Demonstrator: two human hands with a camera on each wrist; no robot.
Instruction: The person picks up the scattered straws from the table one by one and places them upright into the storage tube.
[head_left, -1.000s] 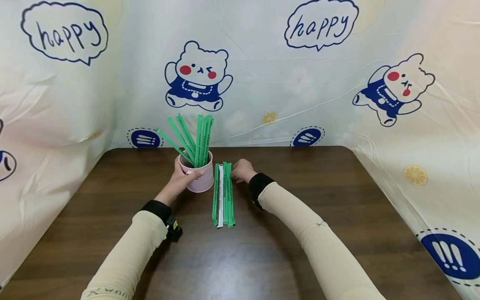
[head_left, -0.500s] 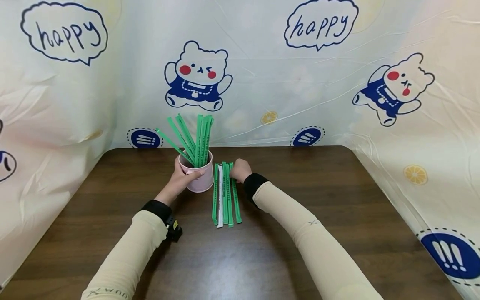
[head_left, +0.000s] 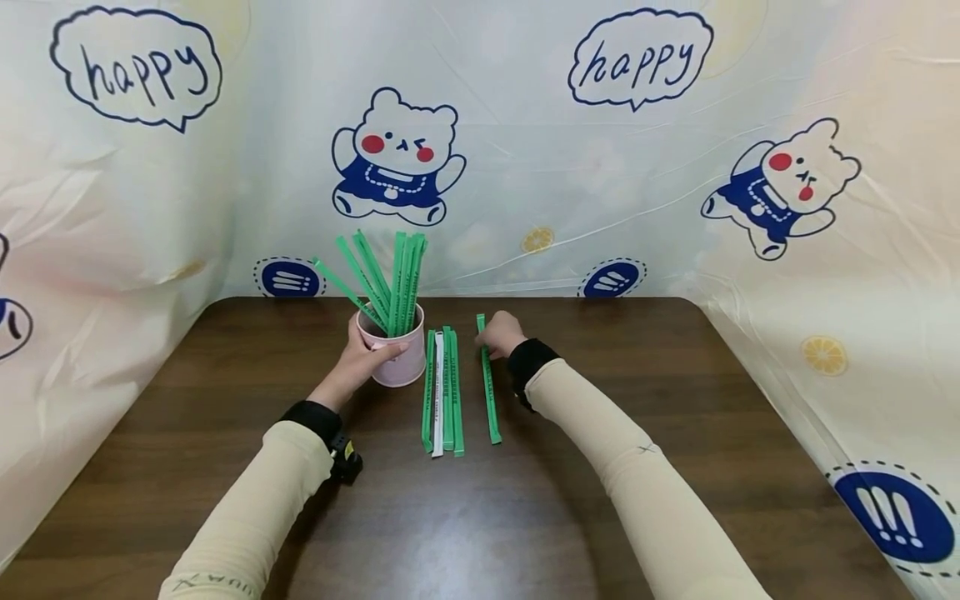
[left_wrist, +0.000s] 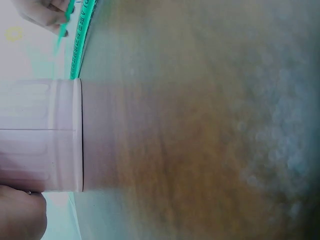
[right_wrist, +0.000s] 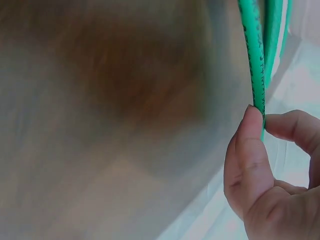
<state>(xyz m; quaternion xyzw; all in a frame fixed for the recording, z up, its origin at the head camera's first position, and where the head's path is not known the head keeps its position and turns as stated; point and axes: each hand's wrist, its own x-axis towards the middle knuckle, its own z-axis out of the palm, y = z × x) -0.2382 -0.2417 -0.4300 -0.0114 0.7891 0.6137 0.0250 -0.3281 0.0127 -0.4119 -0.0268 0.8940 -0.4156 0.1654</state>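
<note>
One green stick (head_left: 491, 400) is pinched between the thumb and fingertip of my right hand (head_left: 501, 335), the two closed together on it near its far end. Only a short tip goes past my grip; the rest of its length, printed with dark lettering, runs back toward me, slanting slightly to the right at the near end. I cannot tell whether that near end touches the table (head_left: 675, 483). To the left of it, with a gap of bare wood between, lie a white stick (head_left: 439, 396) and three more green sticks (head_left: 456, 396), side by side, the white one second from the left. Just beyond them on that side stands a pink cup (head_left: 405, 367), upright, and my left hand (head_left: 366, 358) is wrapped on it, thumb across the near side just below the rim. A bunch of upright green sticks (head_left: 407, 283) fans out of its mouth, some leaning left.
</note>
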